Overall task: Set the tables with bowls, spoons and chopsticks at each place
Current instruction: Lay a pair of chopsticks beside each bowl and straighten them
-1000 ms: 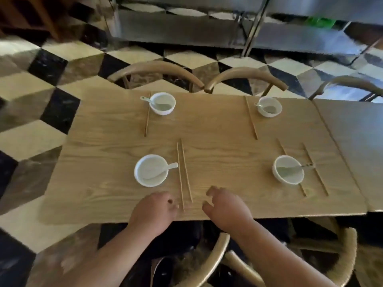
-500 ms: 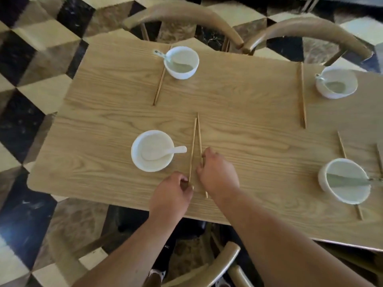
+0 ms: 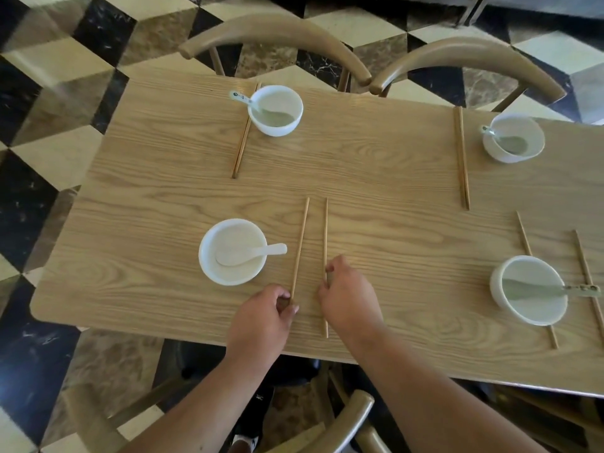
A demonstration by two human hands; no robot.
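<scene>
Two wooden chopsticks lie apart on the wooden table [image 3: 376, 197], right of the near-left white bowl [image 3: 209, 259] that holds a white spoon [image 3: 251, 253]. My left hand [image 3: 264, 318] pinches the near end of the left chopstick [image 3: 300, 246]. My right hand [image 3: 349, 299] pinches the right chopstick [image 3: 325, 237] near its middle. Three more places each have a bowl with a spoon and chopsticks: far left bowl [image 3: 277, 109], far right bowl [image 3: 513, 137], near right bowl [image 3: 529, 289].
Two curved wooden chair backs [image 3: 277, 31] stand at the table's far side, and another chair [image 3: 353, 416] is below me at the near edge. The floor is a black, cream and brown cube-pattern tile [image 3: 49, 93].
The two chopsticks, close together half a second ago, now lie further apart and parallel. Both hands reached onto the table and took hold of them; the view moved closer.
</scene>
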